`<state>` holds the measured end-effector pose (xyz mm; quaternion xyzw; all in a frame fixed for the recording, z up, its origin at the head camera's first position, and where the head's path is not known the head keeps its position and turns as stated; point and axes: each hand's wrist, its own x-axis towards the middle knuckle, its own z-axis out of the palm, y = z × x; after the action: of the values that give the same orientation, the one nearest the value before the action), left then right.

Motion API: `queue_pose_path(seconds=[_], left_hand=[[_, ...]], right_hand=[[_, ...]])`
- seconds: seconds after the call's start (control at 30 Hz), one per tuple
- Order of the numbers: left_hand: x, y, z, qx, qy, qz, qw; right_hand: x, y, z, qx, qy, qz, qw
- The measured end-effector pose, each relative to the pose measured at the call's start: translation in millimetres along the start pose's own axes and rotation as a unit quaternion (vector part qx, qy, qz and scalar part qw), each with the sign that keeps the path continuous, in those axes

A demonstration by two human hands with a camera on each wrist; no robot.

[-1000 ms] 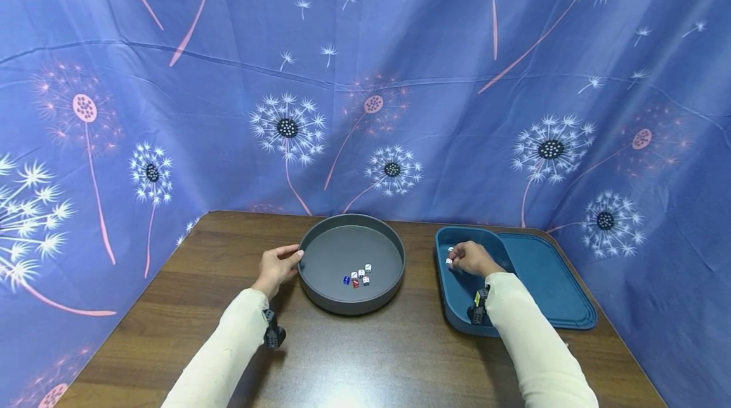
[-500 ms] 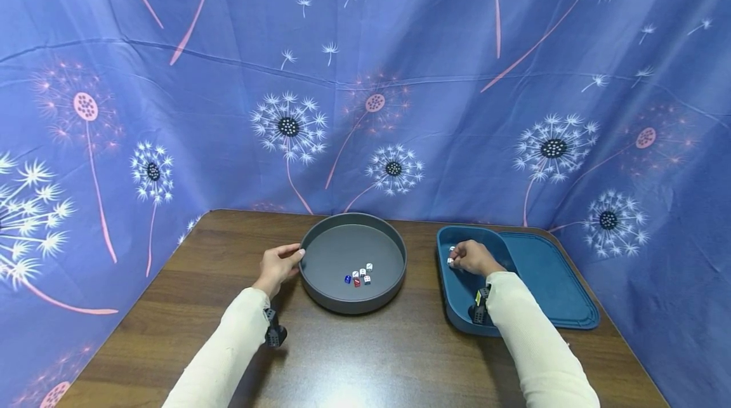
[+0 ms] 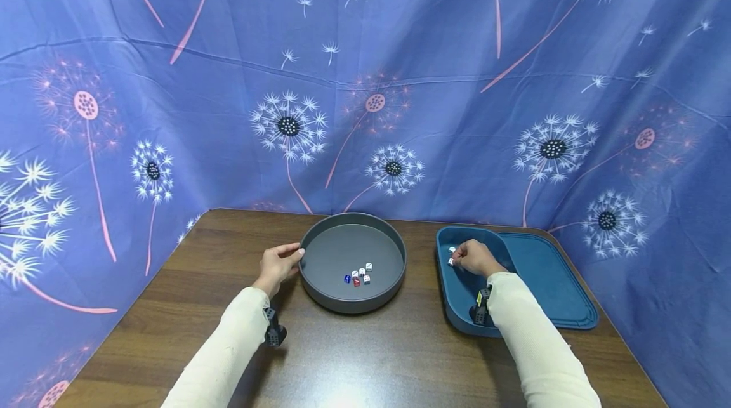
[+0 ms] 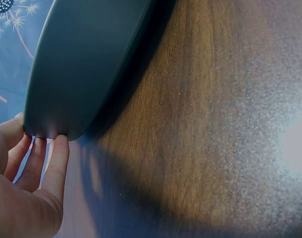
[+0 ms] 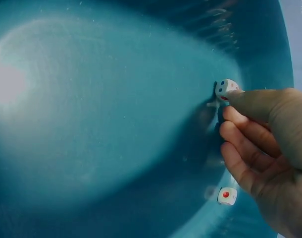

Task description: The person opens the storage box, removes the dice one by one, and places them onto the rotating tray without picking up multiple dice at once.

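Brown wood-grain tabletop supports a round dark-grey pan, held by the left hand, while, essentially unchanged from one second ago, the right hand pinches a white cubic die inside an oblong blue bin, apparently not yet lifted clear.

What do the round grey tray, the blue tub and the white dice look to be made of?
Round grey tray: probably plastic or coated metal, given its even matte surface.
Blue tub: likely semi-gloss plastic; its smooth curved wall shows reflections.
White dice: seemingly hard, smooth plastic, with rounded corners and coloured pips.
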<state>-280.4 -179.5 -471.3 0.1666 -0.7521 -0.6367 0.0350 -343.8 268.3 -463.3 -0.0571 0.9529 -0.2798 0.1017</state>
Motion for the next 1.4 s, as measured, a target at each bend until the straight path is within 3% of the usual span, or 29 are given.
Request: queue_pose_path(seconds=[0.7,1.1,1.4], left_hand=[[0.1,-3.3,3.2,-0.009,-0.007,0.008,0.9999],[-1.0,-1.1,1.2,-0.003,-0.008,0.009,0.9999],[-0.5,-1.4,-0.6,0.002,-0.004,0.014,0.9999]], right_hand=[[-5.4,-2.2,6.0,-0.015,0.003,-0.02,1.0],[-8.8,-1.0,-11.7,-0.03,0.006,-0.012,0.999],[-7.0,-39.6,-38.0,-0.062,0.04,-0.102,0.992]])
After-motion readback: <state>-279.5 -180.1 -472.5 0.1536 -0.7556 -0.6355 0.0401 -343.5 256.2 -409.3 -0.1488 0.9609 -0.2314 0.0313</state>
